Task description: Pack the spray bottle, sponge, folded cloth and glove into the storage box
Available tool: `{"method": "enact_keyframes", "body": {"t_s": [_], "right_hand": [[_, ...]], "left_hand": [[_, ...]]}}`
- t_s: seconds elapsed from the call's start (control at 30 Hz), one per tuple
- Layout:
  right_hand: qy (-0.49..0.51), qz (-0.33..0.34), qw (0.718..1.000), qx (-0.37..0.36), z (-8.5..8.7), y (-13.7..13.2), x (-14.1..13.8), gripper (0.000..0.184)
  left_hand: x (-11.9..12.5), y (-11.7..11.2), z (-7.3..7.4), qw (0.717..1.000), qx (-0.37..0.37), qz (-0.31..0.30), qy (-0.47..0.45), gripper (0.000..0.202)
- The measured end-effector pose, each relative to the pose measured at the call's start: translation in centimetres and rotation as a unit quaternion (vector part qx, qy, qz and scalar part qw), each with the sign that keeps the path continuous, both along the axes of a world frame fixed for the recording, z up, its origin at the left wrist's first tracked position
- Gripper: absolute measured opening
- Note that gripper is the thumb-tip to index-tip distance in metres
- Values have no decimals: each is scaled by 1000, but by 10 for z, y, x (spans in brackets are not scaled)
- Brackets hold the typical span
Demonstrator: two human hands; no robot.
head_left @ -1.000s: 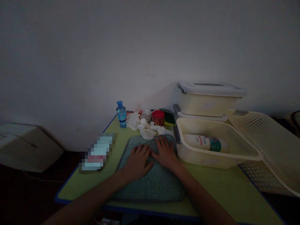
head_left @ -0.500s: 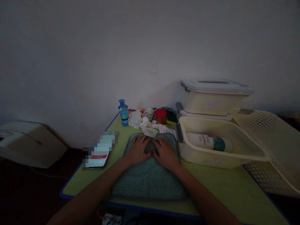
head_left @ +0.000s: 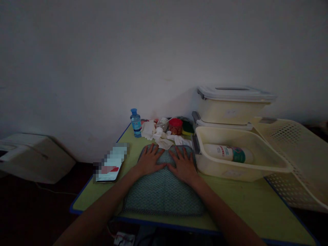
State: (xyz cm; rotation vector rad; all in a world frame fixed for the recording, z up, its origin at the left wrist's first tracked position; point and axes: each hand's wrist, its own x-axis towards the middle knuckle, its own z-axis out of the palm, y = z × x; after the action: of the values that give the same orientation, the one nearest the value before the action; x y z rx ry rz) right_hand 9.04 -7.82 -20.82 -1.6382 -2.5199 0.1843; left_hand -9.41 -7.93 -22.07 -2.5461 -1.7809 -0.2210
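A blue-green woven cloth [head_left: 164, 194] lies flat on the green table [head_left: 246, 208], its near edge close to the table's front. My left hand [head_left: 150, 161] rests palm down on the far left part of the cloth, fingers spread. On the far right part, my right hand [head_left: 183, 165] lies flat in the same way, its fingers apart. The two thumbs point inward and almost meet at the middle. Neither hand holds anything. Just beyond the fingertips are crumpled white cloths or gloves [head_left: 164, 141].
Left of the cloth lies a phone [head_left: 112, 162]. A blue bottle [head_left: 135, 123], a red-lidded tin [head_left: 175, 126] and a sponge [head_left: 188, 128] stand at the back. To the right, an open cream bin [head_left: 230, 174] holds a white bottle [head_left: 225, 152], near a lidded box [head_left: 230, 111] and a perforated basket [head_left: 294, 136].
My fingers, curled on the cloth before, are now stretched out and spread toward its far edge. The cloth stays in place beneath them.
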Motion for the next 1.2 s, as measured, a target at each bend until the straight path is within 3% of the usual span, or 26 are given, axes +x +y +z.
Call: {"method": "enact_keyframes", "body": {"t_s": [0.13, 0.3, 0.47, 0.6, 0.73, 0.9, 1.07, 1.2], "right_hand": [[-4, 3, 1000, 7, 1, -2, 1, 62], [6, 57, 997, 45, 3, -3, 0, 55], [27, 137, 988, 70, 1, -4, -5, 44], [36, 144, 986, 76, -1, -4, -6, 39], [50, 146, 985, 71, -1, -5, -5, 39], [50, 141, 986, 77, 8, -5, -4, 40], [75, 103, 988, 88, 13, -2, -3, 38], [84, 86, 989, 84, 5, 0, -7, 44]], "left_hand": [[-1, -4, 0, 999, 31, 1, -45, 65], [1, 0, 10, 992, 47, -9, -119, 56], [13, 36, 20, 992, -45, -79, -92, 41], [32, 74, 18, 991, -49, -87, -88, 46], [47, 89, 10, 991, -44, -83, -91, 45], [36, 77, 22, 991, -44, -86, -89, 47], [18, 42, 42, 994, -36, -66, -77, 45], [15, 4, 29, 996, -21, -22, -78, 52]]}}
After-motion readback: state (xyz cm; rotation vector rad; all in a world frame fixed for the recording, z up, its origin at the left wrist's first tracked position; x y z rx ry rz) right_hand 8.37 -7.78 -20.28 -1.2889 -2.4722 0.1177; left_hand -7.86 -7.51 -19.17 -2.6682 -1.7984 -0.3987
